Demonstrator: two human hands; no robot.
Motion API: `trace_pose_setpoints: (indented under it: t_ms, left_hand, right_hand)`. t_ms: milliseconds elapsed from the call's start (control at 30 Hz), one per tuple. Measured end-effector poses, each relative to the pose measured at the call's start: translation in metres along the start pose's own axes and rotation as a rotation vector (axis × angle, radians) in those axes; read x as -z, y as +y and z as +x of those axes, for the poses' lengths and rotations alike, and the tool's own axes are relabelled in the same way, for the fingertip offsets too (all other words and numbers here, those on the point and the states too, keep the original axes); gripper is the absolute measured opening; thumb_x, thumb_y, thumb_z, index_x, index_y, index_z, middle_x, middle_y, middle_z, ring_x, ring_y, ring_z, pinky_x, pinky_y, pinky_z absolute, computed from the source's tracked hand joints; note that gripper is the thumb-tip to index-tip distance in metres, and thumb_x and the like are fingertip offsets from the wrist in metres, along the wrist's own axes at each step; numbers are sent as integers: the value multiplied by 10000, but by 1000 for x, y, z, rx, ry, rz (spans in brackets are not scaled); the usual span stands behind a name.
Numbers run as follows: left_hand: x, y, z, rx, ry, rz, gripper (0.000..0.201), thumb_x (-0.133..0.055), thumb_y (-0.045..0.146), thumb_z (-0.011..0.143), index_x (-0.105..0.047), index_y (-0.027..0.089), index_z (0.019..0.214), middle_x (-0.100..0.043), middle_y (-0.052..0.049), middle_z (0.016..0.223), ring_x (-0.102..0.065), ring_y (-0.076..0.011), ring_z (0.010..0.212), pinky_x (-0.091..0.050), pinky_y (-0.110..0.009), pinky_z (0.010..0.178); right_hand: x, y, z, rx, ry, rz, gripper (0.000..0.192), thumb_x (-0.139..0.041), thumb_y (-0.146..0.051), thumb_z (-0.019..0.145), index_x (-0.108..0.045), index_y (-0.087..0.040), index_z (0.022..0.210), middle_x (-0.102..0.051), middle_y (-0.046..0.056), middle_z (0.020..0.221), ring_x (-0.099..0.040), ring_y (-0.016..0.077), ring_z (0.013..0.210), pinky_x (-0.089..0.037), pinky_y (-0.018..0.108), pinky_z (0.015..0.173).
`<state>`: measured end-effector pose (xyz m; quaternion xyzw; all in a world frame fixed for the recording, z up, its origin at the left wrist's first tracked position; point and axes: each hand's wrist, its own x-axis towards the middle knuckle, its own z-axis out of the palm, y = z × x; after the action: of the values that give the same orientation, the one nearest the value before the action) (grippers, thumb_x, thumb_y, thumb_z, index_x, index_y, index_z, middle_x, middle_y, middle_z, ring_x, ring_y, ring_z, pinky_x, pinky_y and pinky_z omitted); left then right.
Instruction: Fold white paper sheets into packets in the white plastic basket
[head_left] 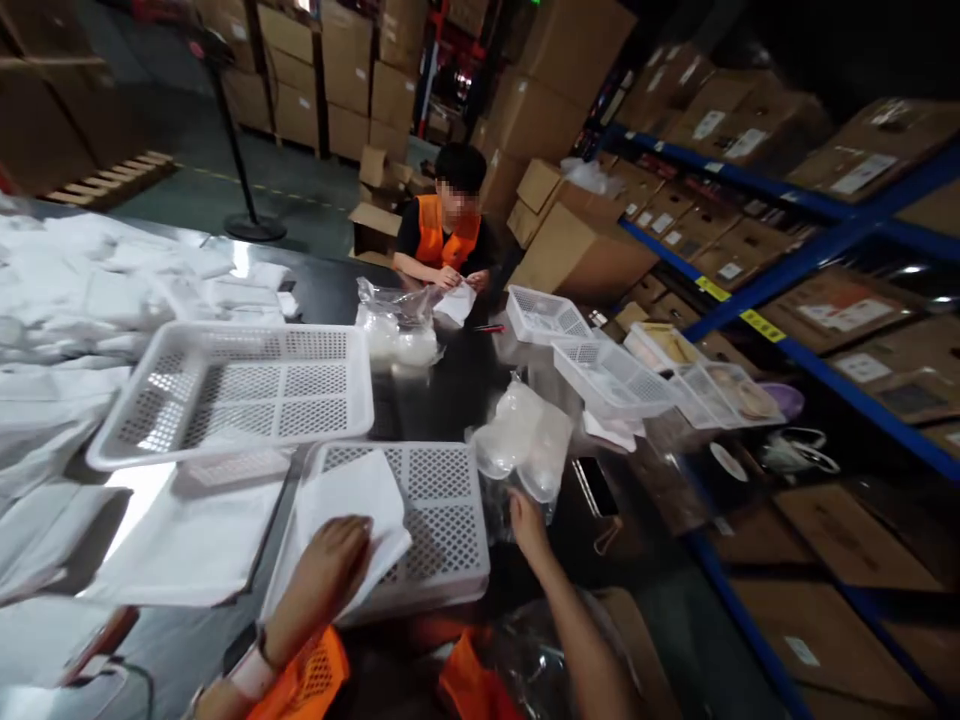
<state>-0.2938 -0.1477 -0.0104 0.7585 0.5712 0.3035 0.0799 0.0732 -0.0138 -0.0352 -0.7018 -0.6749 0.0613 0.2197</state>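
The step in hand appears to be a two-handed one near the tabletop's (442, 405) near edge; the left hand (337, 560) has its grip closed on a folded white sheet (360, 485), which lies over the left part of a perforated white basket (442, 520); the right hand (529, 525) is at the near end of a clear bag (525, 435) of pale rounded pieces, just right of that basket, its fingers curled (whether its grip pinches the plastic, I cannot tell); any move from here, in my judgement, calls for a light pinch on the slack film and a steady left hand, since the sheet could slide on the grille; farther in stands a second basket (363, 385), with a heap of white cloth (75, 270) along the tabletop's left side; a phone (594, 487) lies near the right edge, white trays (551, 310) line the far right corner, and another clear bag (397, 335) sits by the far edge, where a co-worker in an orange vest (430, 222) handles a white piece; beyond are a black stand (255, 226), stacked cartons (349, 80) and, to the right, loaded blue shelving (817, 365) in dim light.
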Motion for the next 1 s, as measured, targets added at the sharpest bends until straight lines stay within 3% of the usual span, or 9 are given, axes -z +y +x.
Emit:
trace_pose_setpoints:
  t_ms: [100, 167, 267, 500, 633, 733, 833, 900, 1000]
  left_hand:
    - [-25, 14, -8, -154, 30, 159, 288, -475, 229, 898, -669, 217, 1110, -722, -86, 1169, -666, -244, 1071, -498, -423, 968]
    - [-37, 8, -17, -211, 52, 235, 342, -499, 225, 878, -649, 242, 1185, -680, -86, 1265, -632, -258, 1151, -464, -450, 1007]
    - [-46, -6, -26, -253, 66, 272, 379, -534, 245, 862, -636, 286, 1224, -660, -64, 1304, -614, -244, 1183, -448, -426, 1022]
    - [-40, -16, -26, -314, 151, 263, 396, -526, 287, 860, -631, 324, 1240, -690, -31, 1260, -650, -201, 1121, -472, -340, 978]
    - [-37, -19, -27, -323, 128, 262, 428, -531, 351, 880, -578, 351, 1306, -670, 7, 1298, -636, -171, 1151, -467, -296, 979]
    - [-37, -20, -27, -359, 137, 297, 408, -525, 327, 874, -599, 343, 1275, -681, 9, 1280, -646, -166, 1135, -485, -289, 952]
    - [-39, -24, -27, -381, 137, 278, 396, -543, 266, 845, -619, 293, 1233, -687, -27, 1268, -640, -184, 1150, -499, -304, 952]
    - [-39, -26, -29, -383, 126, 216, 427, -504, 162, 821, -609, 258, 1224, -678, -49, 1279, -625, -187, 1175, -494, -314, 977]
    - [-32, -28, -36, -318, 102, 192, 473, -461, 77, 784, -611, 246, 1199, -692, -53, 1249, -632, -210, 1157, -504, -340, 969]
  right_hand:
    - [-16, 12, 28, -113, -99, -97, 375, -528, -205, 907, -627, -85, 1249, -629, 194, 1245, -547, 296, 1228, -418, 444, 1043]
    - [-23, 19, 42, -194, -114, -169, 515, -476, -139, 855, -551, -11, 1348, -533, 274, 1364, -418, 352, 1358, -339, 463, 1091]
    - [-23, 31, 56, -254, -127, -256, 596, -382, -73, 829, -477, -12, 1414, -446, 283, 1450, -353, 338, 1411, -302, 480, 1104]
    - [2, 55, 82, -147, -147, -313, 617, -274, 0, 858, -522, -134, 1407, -520, 172, 1432, -505, 235, 1307, -383, 364, 1080]
    - [-1, 56, 80, -99, -149, -334, 545, -367, -38, 870, -627, -232, 1308, -487, 111, 1476, -443, 256, 1363, -313, 412, 1129]
    - [-14, 51, 72, -145, -113, -338, 501, -435, -162, 893, -560, -200, 1376, -436, 156, 1505, -337, 325, 1424, -233, 547, 1143]
    - [-21, 48, 67, -231, -83, -266, 572, -445, -204, 879, -464, -111, 1443, -412, 220, 1501, -355, 346, 1409, -322, 535, 1096]
    - [-18, 48, 67, -271, -80, -187, 532, -403, -174, 881, -524, -77, 1390, -497, 226, 1433, -426, 322, 1367, -379, 463, 1067]
    - [-6, 49, 69, -268, -98, -50, 402, -413, -179, 877, -707, -95, 1137, -652, 186, 1250, -531, 282, 1270, -411, 368, 1036]
